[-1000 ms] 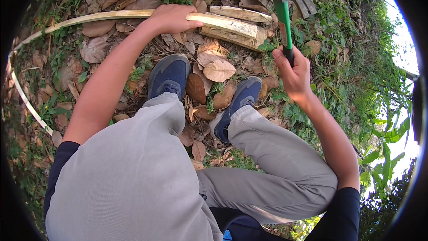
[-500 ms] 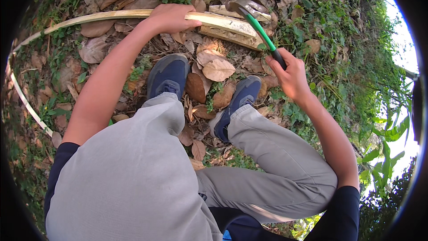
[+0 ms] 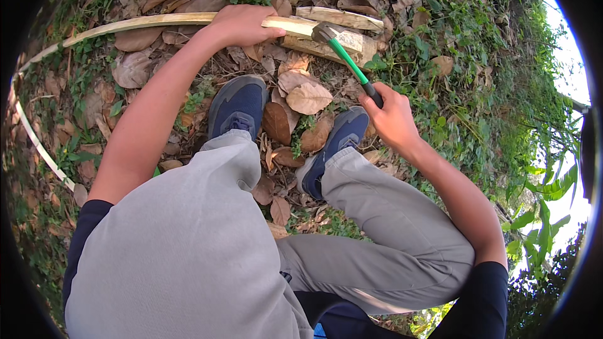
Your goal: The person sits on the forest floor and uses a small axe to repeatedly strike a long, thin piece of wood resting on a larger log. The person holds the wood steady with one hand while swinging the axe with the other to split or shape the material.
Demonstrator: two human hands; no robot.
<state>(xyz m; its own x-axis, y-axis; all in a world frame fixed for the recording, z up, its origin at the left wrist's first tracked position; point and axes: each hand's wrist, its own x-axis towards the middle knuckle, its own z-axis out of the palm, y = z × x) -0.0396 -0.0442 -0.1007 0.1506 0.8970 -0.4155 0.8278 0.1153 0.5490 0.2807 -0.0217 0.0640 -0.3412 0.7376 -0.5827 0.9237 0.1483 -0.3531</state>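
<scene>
My left hand (image 3: 244, 25) is closed around a long, pale strip of wood or split bamboo (image 3: 144, 21), which bends away to the left. The strip's right end rests over a rough wooden block (image 3: 314, 48) on the ground. In my right hand (image 3: 394, 118) is a hammer (image 3: 347, 58) with a green and black handle, gripped near its end. Its metal head is at the strip's top surface, close to the right end. Whether the head touches the strip I cannot tell.
Just beyond the block lies another split piece of wood (image 3: 342, 19). Dry brown leaves (image 3: 308, 98) and green weeds (image 3: 433, 31) cover the ground. My blue shoes (image 3: 237, 105) stand on the near side of the block, below the strip.
The hammer has swung down and to the left, bringing its head from above the wood onto or near the strip's end. My left hand and the strip have barely moved.
</scene>
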